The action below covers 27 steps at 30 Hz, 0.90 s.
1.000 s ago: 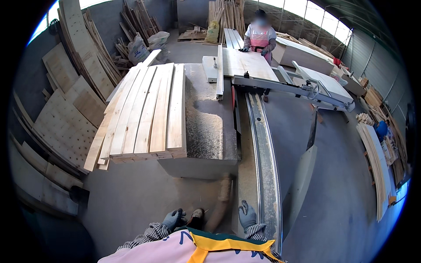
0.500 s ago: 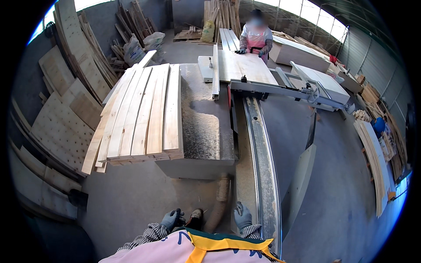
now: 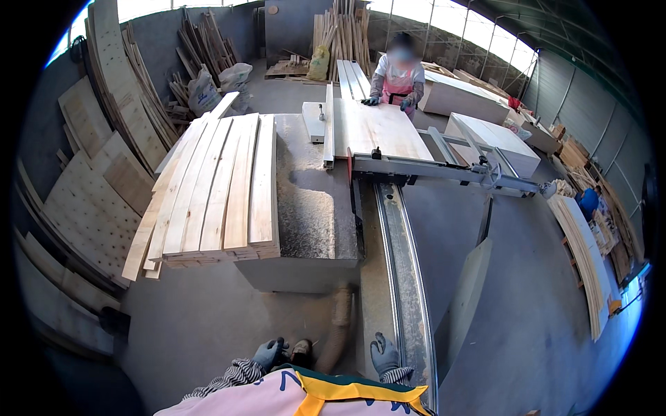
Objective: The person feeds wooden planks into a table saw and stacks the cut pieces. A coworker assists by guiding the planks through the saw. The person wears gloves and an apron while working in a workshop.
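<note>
My left hand [image 3: 269, 353], in a grey-blue glove, hangs low beside my shoe with its fingers loosely bent and apart. My gloved right hand [image 3: 384, 353] is beside the metal rail [image 3: 411, 291] of a sliding table saw, its fingers apart; I cannot tell whether it touches the rail. Neither hand shows anything in it. Ahead, a wide pale wood panel [image 3: 385, 130] lies on the saw between the fence [image 3: 329, 132] and the crossbar [image 3: 430, 168]. A co-worker [image 3: 399, 80] has both gloved hands on the panel's far edge.
A stack of pale planks [image 3: 208, 187] covers the table's left side, next to a sawdust-strewn surface [image 3: 305, 218]. A ribbed hose [image 3: 341, 312] runs down near my feet. Boards [image 3: 97, 187] lean on the left wall; more planks [image 3: 579, 256] are piled at right.
The panel and the crossbar have slid toward me relative to the fence, with the co-worker's hands on the panel. My view has shifted slightly; my hands have barely moved.
</note>
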{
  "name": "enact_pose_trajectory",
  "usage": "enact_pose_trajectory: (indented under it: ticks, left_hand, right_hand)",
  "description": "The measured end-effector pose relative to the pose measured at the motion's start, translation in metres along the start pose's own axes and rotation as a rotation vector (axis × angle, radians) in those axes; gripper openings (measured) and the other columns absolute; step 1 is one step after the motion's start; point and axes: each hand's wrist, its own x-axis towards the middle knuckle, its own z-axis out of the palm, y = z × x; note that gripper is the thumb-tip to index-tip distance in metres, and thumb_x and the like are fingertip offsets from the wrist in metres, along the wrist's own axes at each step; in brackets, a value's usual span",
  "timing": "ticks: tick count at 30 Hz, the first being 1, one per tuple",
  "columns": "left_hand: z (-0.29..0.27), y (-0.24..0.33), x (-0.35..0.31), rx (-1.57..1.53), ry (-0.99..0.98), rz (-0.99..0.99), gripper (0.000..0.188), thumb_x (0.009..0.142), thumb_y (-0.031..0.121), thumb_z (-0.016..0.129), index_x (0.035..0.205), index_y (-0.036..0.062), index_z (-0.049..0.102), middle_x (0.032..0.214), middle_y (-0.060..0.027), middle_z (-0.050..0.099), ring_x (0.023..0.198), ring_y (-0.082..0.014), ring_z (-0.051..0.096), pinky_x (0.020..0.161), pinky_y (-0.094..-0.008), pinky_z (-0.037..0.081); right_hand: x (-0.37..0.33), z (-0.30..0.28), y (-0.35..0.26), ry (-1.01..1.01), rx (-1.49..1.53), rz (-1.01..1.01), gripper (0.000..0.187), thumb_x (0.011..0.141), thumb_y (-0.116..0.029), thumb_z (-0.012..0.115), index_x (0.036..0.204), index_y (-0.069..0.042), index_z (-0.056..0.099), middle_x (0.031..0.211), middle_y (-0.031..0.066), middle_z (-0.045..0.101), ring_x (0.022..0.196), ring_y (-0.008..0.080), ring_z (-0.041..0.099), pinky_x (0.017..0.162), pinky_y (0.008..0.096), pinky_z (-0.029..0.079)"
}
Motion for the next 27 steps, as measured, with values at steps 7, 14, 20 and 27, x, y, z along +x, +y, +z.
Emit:
enact_pose_trajectory:
  ticks: [7, 14, 20, 27]
  left_hand:
    - [0.0, 0.003, -0.001, -0.088, -0.018, -0.036, 0.046, 0.095, 0.042, 0.048, 0.107, -0.0009, 0.058, 0.084, -0.0098, 0.063, 0.071, -0.0176, 0.062, 0.067, -0.0293, 0.05]
    - [-0.03, -0.023, 0.036, -0.08, 0.063, -0.052, 0.05, 0.095, 0.045, 0.047, 0.109, -0.0015, 0.059, 0.087, -0.0141, 0.067, 0.075, -0.0199, 0.065, 0.068, -0.0295, 0.051]
    - [-0.039, -0.002, 0.046, -0.091, 0.151, -0.18, 0.048, 0.096, 0.044, 0.045, 0.106, -0.0017, 0.058, 0.088, -0.0182, 0.067, 0.075, -0.0246, 0.066, 0.07, -0.0327, 0.053]
    - [-0.046, 0.031, 0.064, -0.076, 0.158, -0.318, 0.05, 0.093, 0.047, 0.047, 0.11, -0.0008, 0.053, 0.085, -0.0178, 0.066, 0.072, -0.0274, 0.066, 0.069, -0.0371, 0.054]
  right_hand:
    - [0.058, -0.013, -0.016, -0.036, -0.057, -0.032, 0.035, 0.083, -0.024, 0.063, 0.114, -0.008, 0.061, 0.093, 0.0132, 0.061, 0.083, 0.0277, 0.059, 0.076, 0.0366, 0.047]
    - [0.227, 0.002, -0.052, -0.083, -0.131, -0.228, 0.044, 0.081, -0.026, 0.062, 0.12, -0.006, 0.055, 0.109, 0.017, 0.06, 0.103, 0.0301, 0.055, 0.092, 0.0381, 0.043]
    - [0.399, 0.028, -0.129, -0.003, -0.37, -0.427, 0.055, 0.084, -0.03, 0.058, 0.131, -0.004, 0.044, 0.13, 0.0188, 0.048, 0.121, 0.034, 0.044, 0.103, 0.0416, 0.035]
    - [0.493, 0.071, -0.154, -0.135, -0.638, -0.305, 0.064, 0.085, -0.037, 0.052, 0.136, -0.001, 0.037, 0.141, 0.0197, 0.038, 0.132, 0.0362, 0.033, 0.111, 0.0421, 0.025]
